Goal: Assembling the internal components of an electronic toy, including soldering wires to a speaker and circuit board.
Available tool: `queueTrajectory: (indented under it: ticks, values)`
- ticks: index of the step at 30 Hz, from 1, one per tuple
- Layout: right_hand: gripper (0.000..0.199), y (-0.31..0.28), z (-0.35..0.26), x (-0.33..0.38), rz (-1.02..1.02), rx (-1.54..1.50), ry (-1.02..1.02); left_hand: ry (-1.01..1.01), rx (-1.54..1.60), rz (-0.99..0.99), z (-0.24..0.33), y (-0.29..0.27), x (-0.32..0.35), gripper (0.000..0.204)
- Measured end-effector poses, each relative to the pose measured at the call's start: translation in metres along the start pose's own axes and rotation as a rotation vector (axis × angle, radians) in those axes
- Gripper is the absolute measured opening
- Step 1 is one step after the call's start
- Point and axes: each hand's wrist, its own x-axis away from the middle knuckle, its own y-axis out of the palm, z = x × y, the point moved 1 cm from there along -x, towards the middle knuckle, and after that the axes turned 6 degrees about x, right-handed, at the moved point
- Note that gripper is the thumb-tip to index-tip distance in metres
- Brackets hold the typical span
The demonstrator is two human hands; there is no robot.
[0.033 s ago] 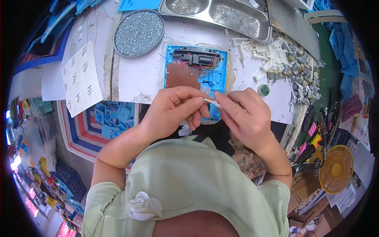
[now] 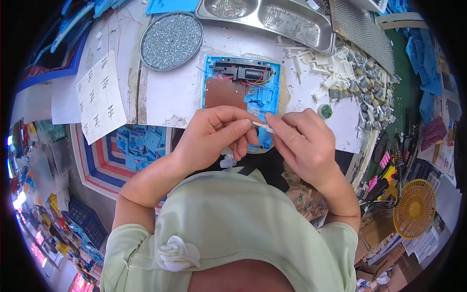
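Between my two hands is a small white plastic piece (image 2: 265,128), held over the near edge of a blue plastic housing (image 2: 274,92). My left hand (image 2: 216,131) pinches its thin left end between thumb and forefinger. The thumb and fingers of my right hand (image 2: 304,141) close on its other end. Inside the housing sit a black mechanism (image 2: 245,72) with red and yellow wires and a brown board (image 2: 223,93). My hands hide the housing's lower left part.
A round dish of screws (image 2: 171,41) and a steel tray (image 2: 292,24) of small metal parts stand at the back. White plastic parts (image 2: 335,73) and small motors (image 2: 372,92) pile up at right, near a green roll (image 2: 325,111). A handwritten sheet (image 2: 101,97) lies at left.
My right hand has shifted very slightly to the right. Otherwise the grip and the things on the table look the same.
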Motion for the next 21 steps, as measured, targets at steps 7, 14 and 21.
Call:
queueTrajectory:
  ticks: [7,14,21]
  values:
    - [0.049,-0.008,0.003,-0.004,-0.024,0.080,-0.062,-0.040,0.099,0.015,0.000,0.000,-0.003,0.026]
    - [0.043,-0.004,-0.007,-0.008,-0.134,0.123,-0.068,0.056,-0.343,0.049,0.003,0.009,0.000,0.024]
    - [0.049,-0.019,-0.032,0.020,-0.200,0.041,-0.075,-0.623,0.002,-0.297,0.012,-0.007,-0.002,0.026]
